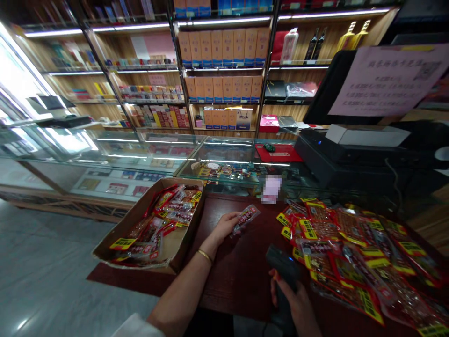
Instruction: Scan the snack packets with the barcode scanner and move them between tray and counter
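Note:
Between the fingers of my left hand (226,225) is a small clear snack packet (248,216) with red print, held just above the dark red wooden counter (235,276). My right hand (293,295) is wrapped round the handle of a black barcode scanner (282,267), on which a small blue light glows. The scanner's head points toward the far side of the counter. Left of my left hand stands an open cardboard box (178,255) with several red and yellow snack packets (168,210) inside. To the right of the scanner lies a large heap of similar packets (336,243).
A glass display case (154,145) runs behind the counter. At the right stands a black monitor (326,89) with a pink notice (389,79) taped on. A mouse (269,147) rests on a red mat (284,155). Stocked shelves (224,70) line the wall.

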`<state>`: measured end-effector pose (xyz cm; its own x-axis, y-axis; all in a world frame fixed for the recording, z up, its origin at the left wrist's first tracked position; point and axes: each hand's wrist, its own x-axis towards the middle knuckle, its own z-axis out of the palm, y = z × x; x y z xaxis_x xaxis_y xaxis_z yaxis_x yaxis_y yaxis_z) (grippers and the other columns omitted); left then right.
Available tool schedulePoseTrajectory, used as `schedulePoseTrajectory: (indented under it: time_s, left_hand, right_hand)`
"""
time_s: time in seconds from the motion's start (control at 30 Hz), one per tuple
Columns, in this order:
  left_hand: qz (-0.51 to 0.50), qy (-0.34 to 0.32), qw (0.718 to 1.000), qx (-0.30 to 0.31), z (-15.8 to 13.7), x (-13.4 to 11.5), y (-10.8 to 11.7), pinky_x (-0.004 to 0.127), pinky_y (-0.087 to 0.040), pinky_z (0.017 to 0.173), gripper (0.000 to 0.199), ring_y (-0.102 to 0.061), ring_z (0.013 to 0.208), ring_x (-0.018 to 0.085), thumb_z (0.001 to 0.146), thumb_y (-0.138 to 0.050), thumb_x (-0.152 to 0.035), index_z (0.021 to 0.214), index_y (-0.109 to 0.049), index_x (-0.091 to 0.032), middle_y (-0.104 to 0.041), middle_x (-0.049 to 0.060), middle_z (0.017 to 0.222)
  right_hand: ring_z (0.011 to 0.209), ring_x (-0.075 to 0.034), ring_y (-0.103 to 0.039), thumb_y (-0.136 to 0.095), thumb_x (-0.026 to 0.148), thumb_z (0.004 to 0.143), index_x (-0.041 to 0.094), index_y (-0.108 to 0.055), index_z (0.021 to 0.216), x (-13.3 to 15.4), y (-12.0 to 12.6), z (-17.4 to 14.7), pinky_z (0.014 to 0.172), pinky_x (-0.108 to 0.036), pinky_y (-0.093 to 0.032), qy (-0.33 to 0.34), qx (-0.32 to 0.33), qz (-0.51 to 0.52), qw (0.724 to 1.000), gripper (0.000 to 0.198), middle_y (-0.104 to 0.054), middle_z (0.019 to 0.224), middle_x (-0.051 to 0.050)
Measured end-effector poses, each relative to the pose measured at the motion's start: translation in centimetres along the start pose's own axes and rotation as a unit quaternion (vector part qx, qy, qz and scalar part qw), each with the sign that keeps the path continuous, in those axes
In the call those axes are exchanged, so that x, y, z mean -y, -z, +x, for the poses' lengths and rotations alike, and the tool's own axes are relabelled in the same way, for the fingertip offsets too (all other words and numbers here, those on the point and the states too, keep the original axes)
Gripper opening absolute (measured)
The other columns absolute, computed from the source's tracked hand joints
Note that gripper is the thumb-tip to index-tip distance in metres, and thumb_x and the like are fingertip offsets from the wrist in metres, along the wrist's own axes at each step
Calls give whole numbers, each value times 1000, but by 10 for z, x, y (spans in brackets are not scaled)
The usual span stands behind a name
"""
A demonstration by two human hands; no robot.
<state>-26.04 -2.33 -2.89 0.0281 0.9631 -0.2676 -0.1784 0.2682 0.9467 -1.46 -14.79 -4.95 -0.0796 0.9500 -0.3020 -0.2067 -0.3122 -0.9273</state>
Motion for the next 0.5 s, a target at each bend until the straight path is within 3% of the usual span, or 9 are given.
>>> schedulePoseTrajectory:
  time_s: [0.1, 0.23, 0.3, 0.4, 0.5]
  left_hand:
    - [27, -31, 999, 23, 4, -17, -22, 23, -49, 62, 43, -69, 68, 15, 78, -81, -43, 108, -80, -14, -80, 6, 86]
    - [121, -170, 970, 127, 30, -46, -91, 33, -52, 96, 30, -73, 104, 24, 87, -70, -30, 110, -82, -15, -81, 11, 114]
    - [185, -255, 930, 189, 46, -55, -135, 36, -50, 104, 32, -71, 112, 25, 92, -60, -22, 115, -81, -18, -79, 10, 120]
    - [300, -370, 846, 240, 66, -56, -196, 40, -44, 114, 44, -66, 125, 25, 92, -49, -10, 124, -77, -21, -75, 10, 131]
    - [406, -391, 778, 278, 77, -46, -232, 40, -41, 117, 47, -64, 130, 27, 89, -49, -4, 126, -74, -18, -72, 14, 136]
  right_hand:
    - [44, -12, -59, -90, 64, 64, 16, -78, 86, -6, 6, 1, 45, -22, -46, -10, 27, 80, 996, 54, -69, 58, -1]
    - [42, -13, -59, -92, 66, 59, 16, -76, 84, -10, 13, 2, 43, -24, -48, 2, -1, 123, 992, 58, -71, 58, -2]
    - [42, -13, -59, -92, 66, 57, 17, -76, 83, -11, 14, 1, 43, -25, -49, 7, -20, 130, 991, 58, -71, 56, -2]
    - [43, -14, -60, -93, 66, 55, 19, -76, 82, -12, 14, -2, 43, -25, -50, 11, -42, 145, 988, 57, -71, 56, -2]
    - [43, -15, -60, -93, 66, 54, 20, -75, 83, -12, 15, -5, 44, -25, -50, 14, -56, 159, 986, 58, -71, 55, -1]
